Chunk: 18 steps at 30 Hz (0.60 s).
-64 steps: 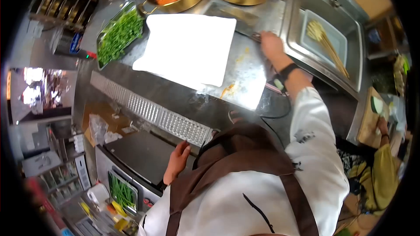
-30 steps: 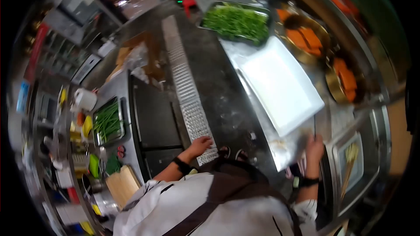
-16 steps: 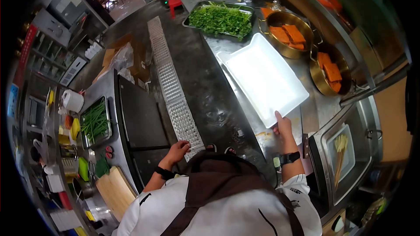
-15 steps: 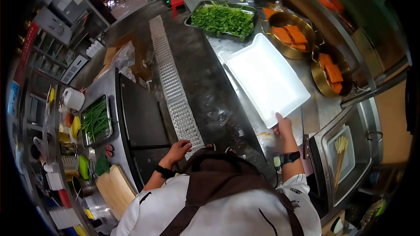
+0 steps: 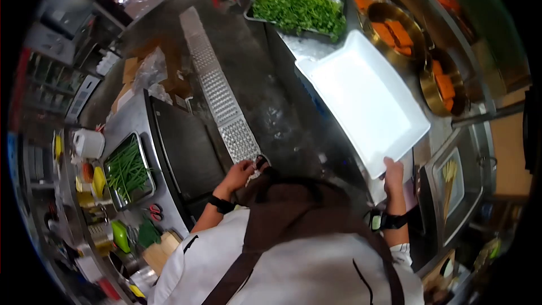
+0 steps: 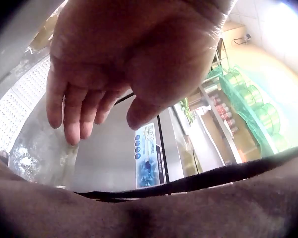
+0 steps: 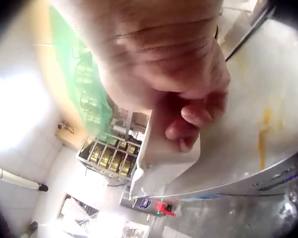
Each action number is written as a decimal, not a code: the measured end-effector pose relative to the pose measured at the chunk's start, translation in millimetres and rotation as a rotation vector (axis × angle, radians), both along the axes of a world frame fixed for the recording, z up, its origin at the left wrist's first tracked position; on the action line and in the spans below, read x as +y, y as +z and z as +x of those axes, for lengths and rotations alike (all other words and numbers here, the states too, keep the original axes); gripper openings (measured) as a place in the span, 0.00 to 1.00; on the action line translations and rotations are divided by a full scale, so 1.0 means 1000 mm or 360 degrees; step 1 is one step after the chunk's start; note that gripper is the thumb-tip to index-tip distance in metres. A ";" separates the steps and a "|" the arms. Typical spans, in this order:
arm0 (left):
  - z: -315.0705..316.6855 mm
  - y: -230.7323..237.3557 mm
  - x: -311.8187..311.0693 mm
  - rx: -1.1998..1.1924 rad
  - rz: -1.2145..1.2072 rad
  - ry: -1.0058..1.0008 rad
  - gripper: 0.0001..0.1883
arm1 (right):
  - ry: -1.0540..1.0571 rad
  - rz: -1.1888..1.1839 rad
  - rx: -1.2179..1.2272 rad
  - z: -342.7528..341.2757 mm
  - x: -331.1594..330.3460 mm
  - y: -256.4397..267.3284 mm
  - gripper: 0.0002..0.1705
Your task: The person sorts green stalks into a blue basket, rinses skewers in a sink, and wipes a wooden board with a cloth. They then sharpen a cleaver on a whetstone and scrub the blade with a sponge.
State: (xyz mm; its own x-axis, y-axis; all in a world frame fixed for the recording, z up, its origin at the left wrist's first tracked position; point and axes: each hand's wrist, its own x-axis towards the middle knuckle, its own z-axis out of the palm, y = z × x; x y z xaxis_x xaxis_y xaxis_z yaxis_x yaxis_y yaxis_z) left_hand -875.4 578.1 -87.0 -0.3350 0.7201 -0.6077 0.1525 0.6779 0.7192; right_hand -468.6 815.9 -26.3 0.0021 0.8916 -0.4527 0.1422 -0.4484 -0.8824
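A white rectangular tray (image 5: 367, 99) lies at an angle by the counter's edge in the head view, with nothing in it. My right hand (image 5: 394, 176) grips its near corner, thumb over the rim; in the right wrist view the fingers of the right hand (image 7: 188, 119) curl at the end wall of the white tray (image 7: 171, 161). Over the floor, away from the counter, hangs my left hand (image 5: 239, 175). The left wrist view shows that left hand (image 6: 134, 59) with relaxed fingers and nothing held.
Beyond the tray stand a metal tray of leafy greens (image 5: 299, 11) and two brass pots (image 5: 395, 34) with orange slabs. A sink (image 5: 460, 181) is at the right. On the left counter are a tray of green stalks (image 5: 129, 170), scissors (image 5: 156, 212) and a wooden board (image 5: 162, 253).
My right hand has left the cleaver's handle beside the sink and taken the white tray's corner. The tray has since shifted toward the counter's edge. The head view has turned.
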 end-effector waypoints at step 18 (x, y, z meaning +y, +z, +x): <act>-0.196 0.015 -0.039 0.0180 0.0093 0.0308 0.24 | 0.0696 0.1153 -0.1231 -0.295 0.053 0.099 0.18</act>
